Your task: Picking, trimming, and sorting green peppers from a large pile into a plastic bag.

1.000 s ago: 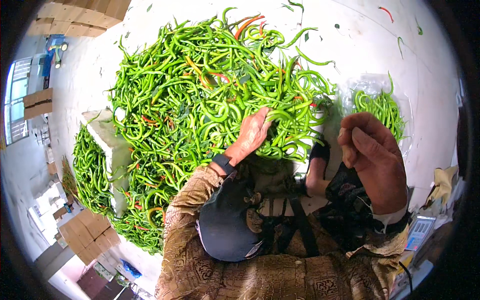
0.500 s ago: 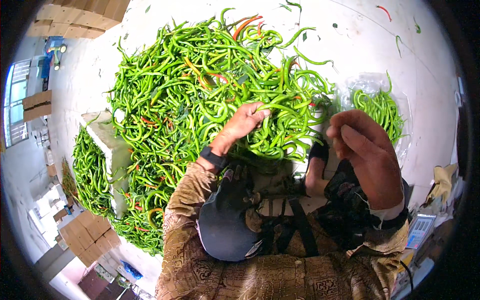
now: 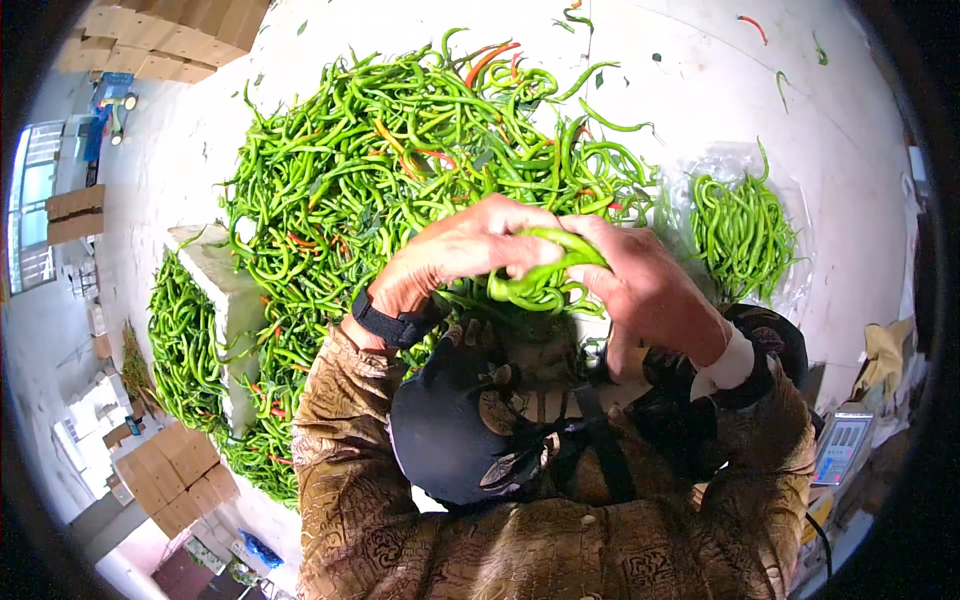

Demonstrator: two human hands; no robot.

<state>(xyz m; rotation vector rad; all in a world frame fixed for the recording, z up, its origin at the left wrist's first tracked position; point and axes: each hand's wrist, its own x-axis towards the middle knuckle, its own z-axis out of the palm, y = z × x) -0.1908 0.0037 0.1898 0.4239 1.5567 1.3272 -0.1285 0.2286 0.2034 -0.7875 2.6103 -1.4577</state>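
My left hand (image 3: pixel 475 245) and my right hand (image 3: pixel 645 280) meet in front of me, closed around a few long green chili peppers (image 3: pixel 565 243). The fingertips of both hands nearly touch over them. Just below my hands, more green chilies show between the fingers, and I cannot tell which of these are held. Beyond and to the left spreads a big heap of green chili peppers (image 3: pixel 340 180), with a few red ones among them. To the right of my right hand, a bunch of green chilies (image 3: pixel 742 235) lies on a transparent plastic bag (image 3: pixel 795 200).
A white block-like slab (image 3: pixel 232 300) stands in the heap at the left, with more chilies past it. Cardboard boxes (image 3: pixel 175 470) sit at the lower left, and others (image 3: pixel 170 35) at the far left. A scale with a display panel (image 3: pixel 842 450) lies at the right.
My right hand has moved left and down from beside the bag to meet my left hand at the chilies. My left hand now holds chilies up closer to me.
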